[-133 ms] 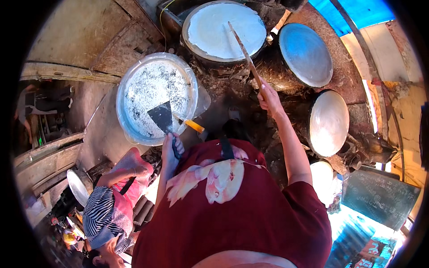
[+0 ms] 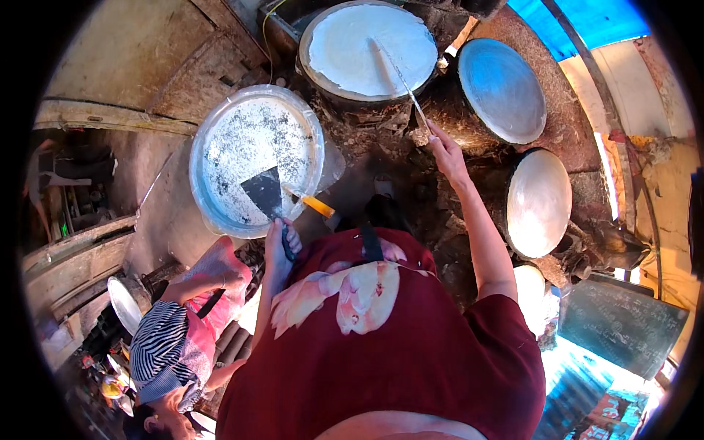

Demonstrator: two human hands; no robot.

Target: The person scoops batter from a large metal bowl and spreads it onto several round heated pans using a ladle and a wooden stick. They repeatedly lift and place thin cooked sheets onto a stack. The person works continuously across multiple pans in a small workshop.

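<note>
Closed round a long thin stick (image 2: pixel 402 79), my right hand (image 2: pixel 446 155) is stretched forward. The stick's far end reaches onto the white layer (image 2: pixel 345 48) covering a large round griddle (image 2: pixel 307 70) at the top. My left hand (image 2: pixel 281 243), near my waist, grips a scraper by its dark handle; its dark, wide triangular blade (image 2: pixel 263 193) shows over a big round basin (image 2: pixel 198 165) at the left. White, dark-speckled contents fill that basin. A tool with a yellow handle (image 2: pixel 318 206) leans over the basin's near rim, beside the scraper.
At the right stand more round griddles, one greyish (image 2: pixel 502 88) and one pale (image 2: pixel 540 204). Another person (image 2: pixel 172 334) in a striped head covering is bent over at the lower left. A dark written-on board (image 2: pixel 623 319) stands at the lower right.
The stick has turned in my right hand, so its narrow edge now faces up, and its tip has shifted slightly left. The other person has moved slightly left. My left hand stays put.
</note>
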